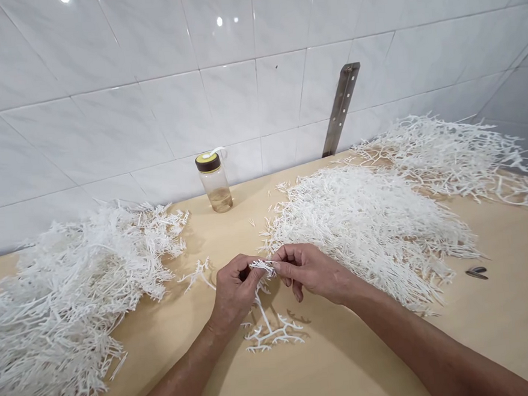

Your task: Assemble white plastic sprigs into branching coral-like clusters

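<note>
A white plastic branch (263,312), forked like coral, hangs below my hands in the middle of the table. My left hand (235,287) is closed around its upper part, and small white tips (263,267) stick out between thumb and forefinger. At the right side of those tips, my right hand (308,271) pinches with thumb and forefinger on a thin white sprig. The exact grip point is partly hidden by the fingers. Another forked end (197,275) shows on the left of my left hand; whether it belongs to the same branch I cannot tell.
A big heap of white branches (72,296) covers the left. On the right lies a pile of thin white sprigs (365,227), with looser branches (460,154) behind. A drink bottle (218,186) and a metal bracket (341,109) are at the tiled wall. Small dark objects (477,273) lie right.
</note>
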Demonstrator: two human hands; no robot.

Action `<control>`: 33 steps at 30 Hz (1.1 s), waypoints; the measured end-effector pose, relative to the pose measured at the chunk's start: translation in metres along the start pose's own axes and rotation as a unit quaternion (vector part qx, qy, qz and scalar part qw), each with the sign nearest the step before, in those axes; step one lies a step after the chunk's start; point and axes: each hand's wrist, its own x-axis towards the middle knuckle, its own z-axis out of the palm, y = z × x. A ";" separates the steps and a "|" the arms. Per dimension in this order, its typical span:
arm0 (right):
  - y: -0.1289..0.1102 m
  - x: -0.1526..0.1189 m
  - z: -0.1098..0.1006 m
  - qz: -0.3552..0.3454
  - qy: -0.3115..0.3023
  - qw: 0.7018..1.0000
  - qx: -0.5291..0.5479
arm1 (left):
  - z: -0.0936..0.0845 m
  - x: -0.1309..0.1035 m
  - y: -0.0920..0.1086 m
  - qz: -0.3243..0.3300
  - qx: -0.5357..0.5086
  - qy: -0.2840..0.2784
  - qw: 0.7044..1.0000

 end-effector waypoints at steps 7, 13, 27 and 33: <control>0.002 0.000 0.003 -0.009 0.013 1.000 -0.014 | -0.001 0.002 0.001 -0.014 -0.034 -0.004 0.999; -0.001 0.000 0.006 -0.029 0.053 0.996 -0.060 | -0.001 0.002 0.001 -0.033 -0.046 -0.021 0.998; -0.001 -0.002 0.030 -0.051 0.188 0.944 -0.267 | 0.003 -0.003 0.005 0.005 -0.008 0.023 1.000; -0.005 -0.001 0.017 -0.044 0.270 0.920 -0.280 | -0.002 0.001 0.005 -0.058 -0.071 0.063 0.994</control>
